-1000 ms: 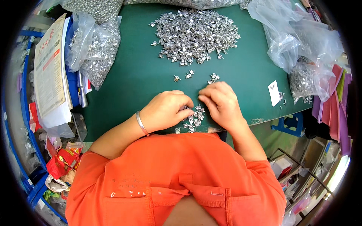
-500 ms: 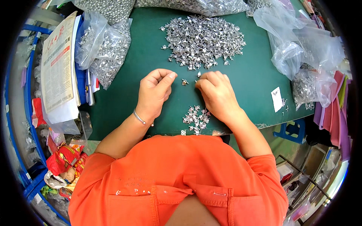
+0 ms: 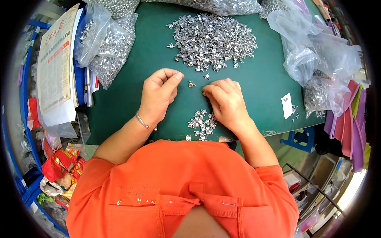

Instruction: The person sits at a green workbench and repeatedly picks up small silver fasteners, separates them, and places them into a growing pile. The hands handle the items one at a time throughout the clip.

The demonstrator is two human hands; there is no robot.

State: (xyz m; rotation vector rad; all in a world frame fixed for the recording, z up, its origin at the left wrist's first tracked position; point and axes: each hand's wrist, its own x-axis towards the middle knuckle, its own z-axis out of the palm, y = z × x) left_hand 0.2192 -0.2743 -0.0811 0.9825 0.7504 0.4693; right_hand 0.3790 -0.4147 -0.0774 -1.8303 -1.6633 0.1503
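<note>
My left hand is closed over the green table, thumb and forefinger pressed together; whatever they hold, if anything, is hidden. Facing it, my right hand is pinched too, and a bit of silver metal shows at its fingertips. Between the hands lies a loose small metal piece with thin prongs, and another metal piece rests just beyond the right fingers. A small group of the same pieces lies beside my right wrist, near the table's front edge. Farther off spreads a large heap of them.
Clear bags of metal parts stand at the left, beside a newspaper in a blue rack. More plastic bags and a white paper slip lie at the right. A blue stool is below the table's edge.
My right hand has drawn slightly toward me, away from the loose metal piece beyond its fingers. My left hand keeps its pinch. The whole view has shifted a little.
</note>
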